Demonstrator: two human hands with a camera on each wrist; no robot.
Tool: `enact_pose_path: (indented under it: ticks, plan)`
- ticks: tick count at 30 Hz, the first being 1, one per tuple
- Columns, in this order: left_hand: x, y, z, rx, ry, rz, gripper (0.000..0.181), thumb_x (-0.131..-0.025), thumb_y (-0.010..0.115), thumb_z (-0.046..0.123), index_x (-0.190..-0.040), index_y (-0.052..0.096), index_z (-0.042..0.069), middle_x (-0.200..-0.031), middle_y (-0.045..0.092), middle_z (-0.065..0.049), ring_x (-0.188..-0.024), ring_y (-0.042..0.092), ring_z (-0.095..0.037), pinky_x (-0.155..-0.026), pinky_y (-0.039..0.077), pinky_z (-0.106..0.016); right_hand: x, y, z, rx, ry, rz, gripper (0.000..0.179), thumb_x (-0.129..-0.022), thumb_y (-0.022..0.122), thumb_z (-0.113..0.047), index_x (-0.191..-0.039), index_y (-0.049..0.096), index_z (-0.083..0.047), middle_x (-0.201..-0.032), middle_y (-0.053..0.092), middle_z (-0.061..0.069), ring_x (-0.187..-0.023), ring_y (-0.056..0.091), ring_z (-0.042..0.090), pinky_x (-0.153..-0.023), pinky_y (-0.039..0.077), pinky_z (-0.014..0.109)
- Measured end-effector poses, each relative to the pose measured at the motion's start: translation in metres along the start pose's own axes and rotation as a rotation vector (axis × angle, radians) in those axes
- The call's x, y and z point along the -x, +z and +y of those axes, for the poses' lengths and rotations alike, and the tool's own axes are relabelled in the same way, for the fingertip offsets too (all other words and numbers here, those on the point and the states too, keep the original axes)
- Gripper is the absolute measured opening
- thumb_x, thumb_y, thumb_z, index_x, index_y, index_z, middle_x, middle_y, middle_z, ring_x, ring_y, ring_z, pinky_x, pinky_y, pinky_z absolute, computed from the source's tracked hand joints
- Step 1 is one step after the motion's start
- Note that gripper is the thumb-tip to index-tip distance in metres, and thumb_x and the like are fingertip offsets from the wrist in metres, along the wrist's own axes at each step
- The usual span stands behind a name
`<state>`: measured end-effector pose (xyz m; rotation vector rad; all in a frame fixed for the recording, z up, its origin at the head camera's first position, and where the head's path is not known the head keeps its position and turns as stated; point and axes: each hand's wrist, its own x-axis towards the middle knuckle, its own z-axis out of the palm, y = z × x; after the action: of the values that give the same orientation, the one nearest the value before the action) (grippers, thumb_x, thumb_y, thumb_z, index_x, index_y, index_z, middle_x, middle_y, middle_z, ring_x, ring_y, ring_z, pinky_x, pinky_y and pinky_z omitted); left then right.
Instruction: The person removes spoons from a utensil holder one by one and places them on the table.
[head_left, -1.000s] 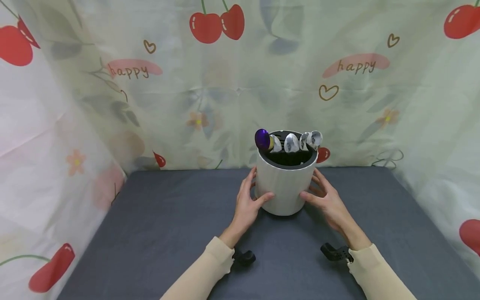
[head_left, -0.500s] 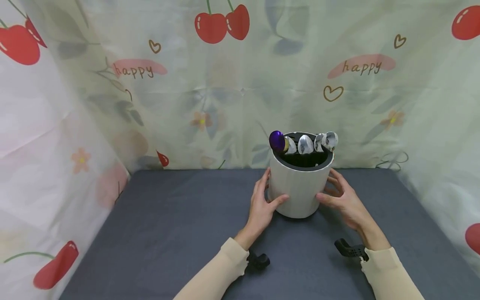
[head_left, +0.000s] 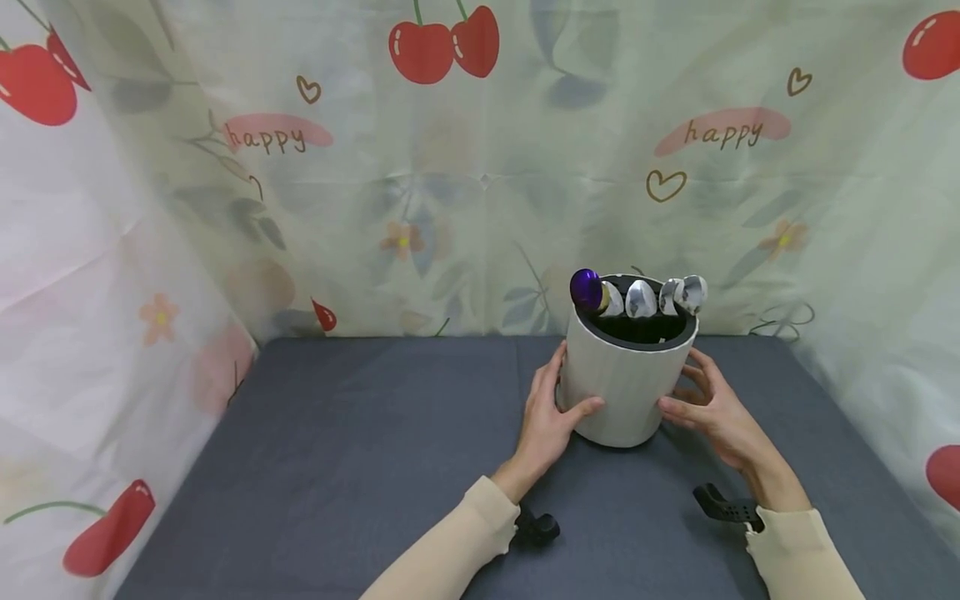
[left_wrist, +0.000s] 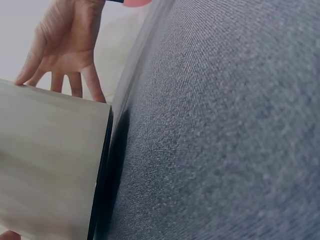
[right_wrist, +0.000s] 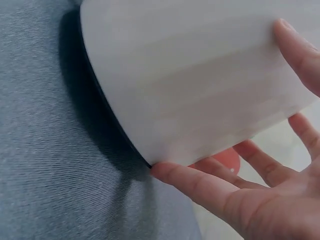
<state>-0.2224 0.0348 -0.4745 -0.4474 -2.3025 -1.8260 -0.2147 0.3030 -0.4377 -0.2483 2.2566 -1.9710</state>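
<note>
Nearest are two cream sleeves, with two black wrist mounts, one under each wrist. Beyond the cuffs come two bare hands: the left hand and the right hand grip one pale bucket between them from opposite sides, each thumb on its front and the fingers spread round the sides. The bucket is right of centre over one dark grey bench, roughly upright; whether its base touches the cloth-like surface I cannot tell. Five spoon heads show at its dark rim: one purple spoon and four silver spoons. Farthest back, a printed curtain bears two "happy" labels and three brown hearts.
</note>
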Motion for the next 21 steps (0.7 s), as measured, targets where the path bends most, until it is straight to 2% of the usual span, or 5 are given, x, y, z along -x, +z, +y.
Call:
enact_pose_path:
  ticks: [6, 15, 21]
  plan:
    - [0.000, 0.002, -0.002, -0.010, -0.003, -0.023, 0.092, -0.092, 0.082, 0.035, -0.166, 0.026, 0.037, -0.158, 0.042, -0.004, -0.143, 0.046, -0.025, -0.113, 0.044, -0.052, 0.003, -0.002, 0.007, -0.034, -0.003, 0.005, 0.103, -0.100, 0.070, -0.006, -0.168, -0.005, -0.025, -0.168, -0.002, 0.029, -0.148, 0.013, 0.060, -0.090, 0.059, 0.030]
    - [0.000, 0.005, -0.007, -0.036, -0.001, -0.058, 0.092, -0.092, 0.082, 0.034, -0.166, 0.026, 0.036, -0.157, 0.043, -0.004, -0.140, 0.047, -0.024, -0.113, 0.044, -0.051, 0.010, -0.001, 0.018, -0.065, -0.002, 0.025, 0.102, -0.100, 0.068, -0.005, -0.167, -0.006, -0.026, -0.168, 0.000, 0.027, -0.148, 0.017, 0.057, -0.091, 0.059, 0.031]
    - [-0.002, 0.006, -0.009, -0.053, -0.006, -0.083, 0.093, -0.093, 0.081, 0.034, -0.166, 0.024, 0.036, -0.157, 0.041, -0.006, -0.140, 0.046, -0.025, -0.112, 0.044, -0.051, 0.010, -0.002, 0.022, -0.028, 0.003, 0.023, 0.100, -0.102, 0.068, -0.010, -0.167, -0.007, -0.027, -0.168, -0.001, 0.027, -0.148, 0.018, 0.057, -0.091, 0.058, 0.028]
